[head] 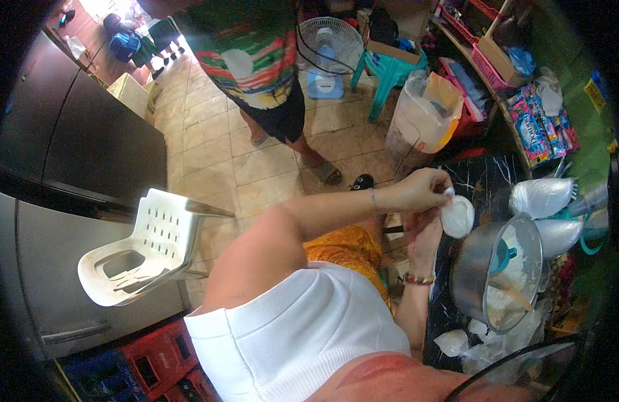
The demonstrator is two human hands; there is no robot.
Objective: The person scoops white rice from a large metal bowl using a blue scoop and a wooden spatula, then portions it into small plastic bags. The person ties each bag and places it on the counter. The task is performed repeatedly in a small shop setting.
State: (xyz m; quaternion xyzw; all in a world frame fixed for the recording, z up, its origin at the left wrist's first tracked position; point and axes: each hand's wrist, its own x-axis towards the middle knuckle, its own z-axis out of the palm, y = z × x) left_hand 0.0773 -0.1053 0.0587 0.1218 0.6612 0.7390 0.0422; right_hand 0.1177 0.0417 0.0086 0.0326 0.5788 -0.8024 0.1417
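Note:
In front of me, over the black marble-patterned tabletop (483,173), I hold a small clear plastic bag (457,217) packed with something white. My left hand (430,188) pinches the bag's neck between thumb and fingers. Just below it, my right hand (424,226), with a beaded bracelet on the wrist, grips the same bag; its fingers are partly hidden. A large metal pot (473,271) beside my right forearm holds white powder (523,251). A teal scoop (501,256) and a wooden-looking utensil (513,294) rest in the powder. Another small filled bag (451,342) lies by the pot.
Clear plastic packs (543,196) stand behind the pot. A tall transparent sack (415,120) is on the floor past the table. A person (259,60) stands opposite. A white plastic chair (159,226), a refrigerator (108,130) and red crates (161,362) are at my left.

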